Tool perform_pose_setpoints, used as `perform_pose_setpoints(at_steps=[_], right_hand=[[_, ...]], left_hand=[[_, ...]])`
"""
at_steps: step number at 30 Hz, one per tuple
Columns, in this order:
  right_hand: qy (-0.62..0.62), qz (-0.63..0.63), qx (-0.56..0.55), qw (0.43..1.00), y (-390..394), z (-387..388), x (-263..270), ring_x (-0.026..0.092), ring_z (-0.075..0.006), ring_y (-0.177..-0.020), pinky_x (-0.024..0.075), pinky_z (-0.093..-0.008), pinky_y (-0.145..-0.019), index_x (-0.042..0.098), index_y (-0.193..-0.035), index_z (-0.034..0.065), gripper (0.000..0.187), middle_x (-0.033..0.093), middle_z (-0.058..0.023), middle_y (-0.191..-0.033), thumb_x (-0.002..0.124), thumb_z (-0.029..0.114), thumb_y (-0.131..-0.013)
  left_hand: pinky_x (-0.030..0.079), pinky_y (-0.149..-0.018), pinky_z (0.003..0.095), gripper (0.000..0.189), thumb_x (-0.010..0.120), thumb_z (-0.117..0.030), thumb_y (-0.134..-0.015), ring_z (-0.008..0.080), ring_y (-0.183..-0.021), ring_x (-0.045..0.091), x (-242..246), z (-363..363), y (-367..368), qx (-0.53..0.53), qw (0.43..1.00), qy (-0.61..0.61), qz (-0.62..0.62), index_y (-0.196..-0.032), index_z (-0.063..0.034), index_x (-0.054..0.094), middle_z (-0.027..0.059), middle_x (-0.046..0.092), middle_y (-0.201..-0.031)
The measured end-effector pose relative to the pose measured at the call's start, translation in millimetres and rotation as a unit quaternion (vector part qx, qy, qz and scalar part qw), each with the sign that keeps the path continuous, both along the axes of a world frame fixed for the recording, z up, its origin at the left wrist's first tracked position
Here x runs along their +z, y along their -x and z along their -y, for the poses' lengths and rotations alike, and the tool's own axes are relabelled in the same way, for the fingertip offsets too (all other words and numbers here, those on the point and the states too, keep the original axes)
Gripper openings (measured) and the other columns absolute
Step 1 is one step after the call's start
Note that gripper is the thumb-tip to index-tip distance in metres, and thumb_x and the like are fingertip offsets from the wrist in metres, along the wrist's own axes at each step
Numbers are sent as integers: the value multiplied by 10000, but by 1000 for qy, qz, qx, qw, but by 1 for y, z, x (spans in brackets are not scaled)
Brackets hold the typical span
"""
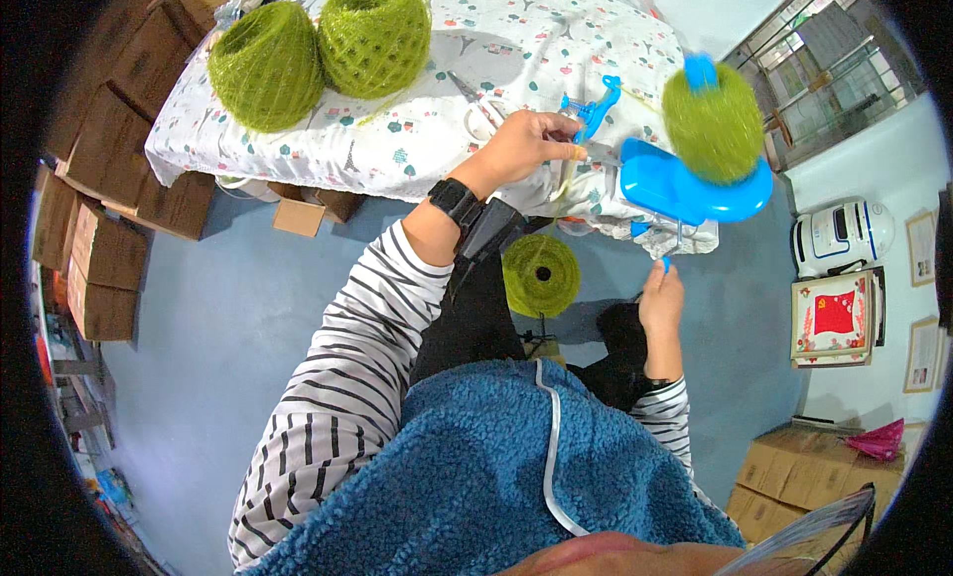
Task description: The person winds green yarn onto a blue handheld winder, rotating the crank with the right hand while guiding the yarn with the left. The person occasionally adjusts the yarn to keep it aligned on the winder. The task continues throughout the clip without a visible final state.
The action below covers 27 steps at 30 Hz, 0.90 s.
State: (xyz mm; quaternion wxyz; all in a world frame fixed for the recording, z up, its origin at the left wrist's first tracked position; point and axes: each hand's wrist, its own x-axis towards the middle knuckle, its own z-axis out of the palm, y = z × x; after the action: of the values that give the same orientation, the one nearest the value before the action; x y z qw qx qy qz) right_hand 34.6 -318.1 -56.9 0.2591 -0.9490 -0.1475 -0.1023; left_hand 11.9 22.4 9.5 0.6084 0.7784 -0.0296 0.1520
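Observation:
My right hand (pixel 660 299) grips the blue knob of a crank handle (pixel 666 263) below the table's edge. The crank belongs to a blue plastic yarn winder (pixel 666 185) at the table's right corner. On it sits a blurred ball of green yarn (pixel 712 122). My left hand (pixel 540 140) pinches a strand of green yarn (pixel 566 183) beside the winder's blue yarn guide arm (pixel 595 114). That strand runs down to a green yarn cone (pixel 541 276) standing low between my legs. Between guide arm and ball stretches a thin length of yarn.
Two large wound green yarn balls (pixel 266 66) (pixel 376 38) stand on the patterned tablecloth (pixel 417 144). White-handled scissors (pixel 480 114) lie left of my left hand. Cardboard boxes (pixel 108 263) line the left side; more boxes (pixel 808 472) sit at lower right. A white appliance (pixel 841 237) is right.

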Motion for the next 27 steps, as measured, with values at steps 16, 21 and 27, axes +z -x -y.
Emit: perform_pose_setpoints(at_steps=[16,21,27], right_hand=[[-581,-433,129,677,11,-13,109,297,-57,-463,218,-207,-423,518,-881,89,352,359,43,-607,451,403,-1024],[-601,-441,112,658,-16,29,108,286,-55,-449,216,-204,-405,492,-849,93,318,343,37,-593,456,356,-1024],[-446,-357,29,820,-19,41,65,290,-55,-458,206,-223,-413,472,-783,113,351,351,39,-592,480,376,-1015]], left_hand=[[485,-732,258,285,761,-209,-832,102,-761,577,1,2,1,9,999,-34,-15,-1049,-29,718,55,687,-887],[479,-736,233,300,751,-192,-840,83,-764,572,-1,2,-2,2,1000,7,-23,-1089,-30,707,14,701,-922],[465,-705,223,286,724,-159,-860,55,-728,534,-5,2,-5,-14,999,46,-25,-1118,-34,707,0,708,-949]])
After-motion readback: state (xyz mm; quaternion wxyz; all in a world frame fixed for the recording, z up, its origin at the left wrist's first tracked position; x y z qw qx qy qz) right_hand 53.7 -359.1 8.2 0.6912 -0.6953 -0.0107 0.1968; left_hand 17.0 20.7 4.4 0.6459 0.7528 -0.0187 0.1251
